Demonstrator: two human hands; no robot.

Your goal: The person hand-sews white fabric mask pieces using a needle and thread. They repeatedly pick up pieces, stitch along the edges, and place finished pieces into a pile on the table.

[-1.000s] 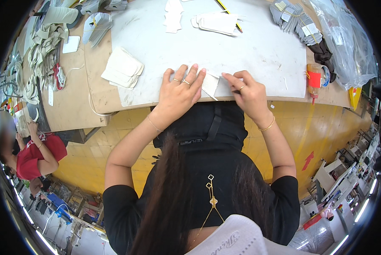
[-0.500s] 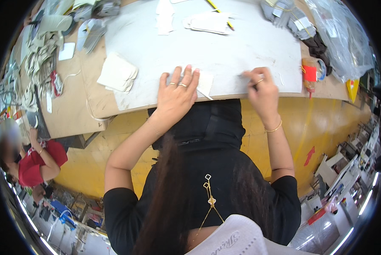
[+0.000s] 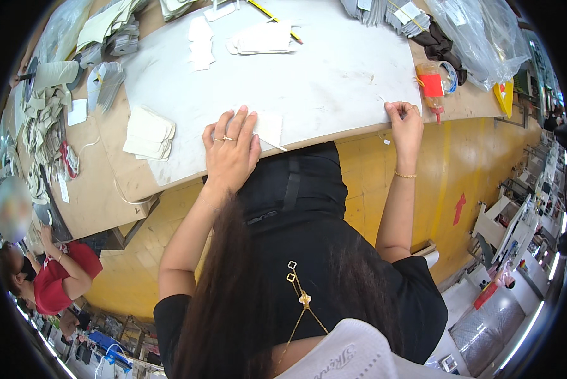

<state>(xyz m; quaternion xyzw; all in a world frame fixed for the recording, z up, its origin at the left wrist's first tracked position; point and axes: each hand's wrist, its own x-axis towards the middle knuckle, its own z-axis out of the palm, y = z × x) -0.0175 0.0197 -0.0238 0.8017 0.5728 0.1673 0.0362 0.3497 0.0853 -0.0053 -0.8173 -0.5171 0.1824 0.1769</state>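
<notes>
My left hand (image 3: 233, 148) lies flat near the table's front edge, fingers slightly spread. It partly covers a cream flat piece (image 3: 270, 128), which sticks out to its right with a narrow white tail reaching the edge. Farther right, at the same edge, my right hand (image 3: 408, 126) has its thumb and forefinger pinched together. A thin white strip (image 3: 383, 99) shows at those fingertips. Below, a tiny white scrap (image 3: 386, 141) shows against the yellow floor. Left of my left hand sits a stack of cream pieces (image 3: 149, 132).
On the grey-white board (image 3: 334, 76) lie more cream pieces (image 3: 263, 39), a notched piece (image 3: 201, 44) and a yellow pencil (image 3: 274, 20). A red-wrapped bottle (image 3: 433, 85), grey bundles (image 3: 406, 18) and a plastic bag (image 3: 479, 38) occupy the right. A person in red (image 3: 68, 278) works at left.
My right hand has moved right along the table edge and now pinches by the thin strip. My left hand stays on the cream piece. The whole view has shifted.
</notes>
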